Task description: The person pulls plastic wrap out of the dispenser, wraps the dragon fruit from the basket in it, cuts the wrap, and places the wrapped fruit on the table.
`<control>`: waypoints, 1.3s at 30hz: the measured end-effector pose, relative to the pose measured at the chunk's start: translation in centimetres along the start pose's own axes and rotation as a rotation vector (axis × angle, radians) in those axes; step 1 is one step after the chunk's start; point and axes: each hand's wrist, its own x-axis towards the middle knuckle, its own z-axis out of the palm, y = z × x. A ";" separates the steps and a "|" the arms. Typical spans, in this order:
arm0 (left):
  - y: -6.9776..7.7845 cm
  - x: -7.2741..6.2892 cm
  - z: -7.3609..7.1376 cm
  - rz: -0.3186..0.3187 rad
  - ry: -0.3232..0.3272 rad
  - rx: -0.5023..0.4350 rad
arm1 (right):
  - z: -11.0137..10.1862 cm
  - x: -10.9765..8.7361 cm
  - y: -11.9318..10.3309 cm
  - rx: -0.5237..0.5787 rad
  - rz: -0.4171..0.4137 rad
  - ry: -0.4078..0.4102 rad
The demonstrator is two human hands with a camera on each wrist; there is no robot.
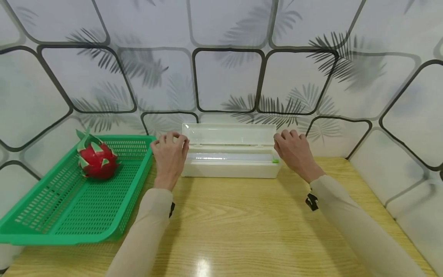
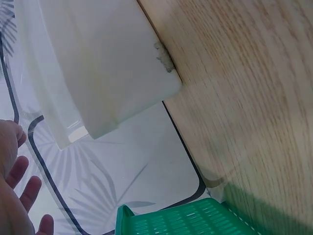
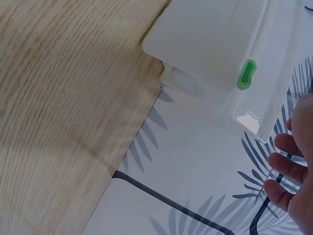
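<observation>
A white cling film box lies on the table with its lid raised against the wall. Inside is a roll of clear cling film. A green cutter slider sits at the right end of its rail. My left hand is up at the left end of the box, thumb and forefinger pinching at the corner of the nearly invisible film. At the right end, my right hand makes the same pinch. Both hands' other fingers curl loosely, beyond the box ends in the wrist views.
To the left stands a green plastic basket with a red dragon fruit inside. The wood-grain table meets a patterned wall right behind the box.
</observation>
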 end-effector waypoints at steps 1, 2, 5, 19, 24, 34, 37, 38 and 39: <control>0.0 0.0 0.0 0.000 0.005 -0.005 | 0.0 0.0 0.0 0.000 0.001 0.000; 0.0 0.0 0.0 -0.001 0.009 -0.008 | -0.1 0.0 0.0 0.000 0.001 0.001; 0.0 0.1 -0.1 -0.004 0.015 -0.026 | -0.2 0.0 0.0 -0.007 -0.004 0.008; 0.0 0.5 -0.9 -0.023 -0.023 -0.059 | -0.6 0.2 0.1 0.003 0.004 0.018; 0.1 0.5 -1.0 -0.029 -0.029 -0.073 | -0.8 0.3 0.1 0.007 0.009 0.014; -0.6 2.7 -3.9 0.046 -0.313 -0.061 | -1.1 1.1 0.4 0.012 -0.028 0.037; -1.3 3.9 -4.8 0.132 -0.442 -0.038 | -1.3 1.4 0.6 0.009 -0.056 0.042; -1.5 4.1 -4.9 0.159 -0.471 -0.035 | -1.4 1.4 0.8 0.010 -0.067 0.040; -1.6 4.4 -5.0 0.183 -0.491 -0.033 | -1.5 1.5 0.9 0.017 -0.074 0.037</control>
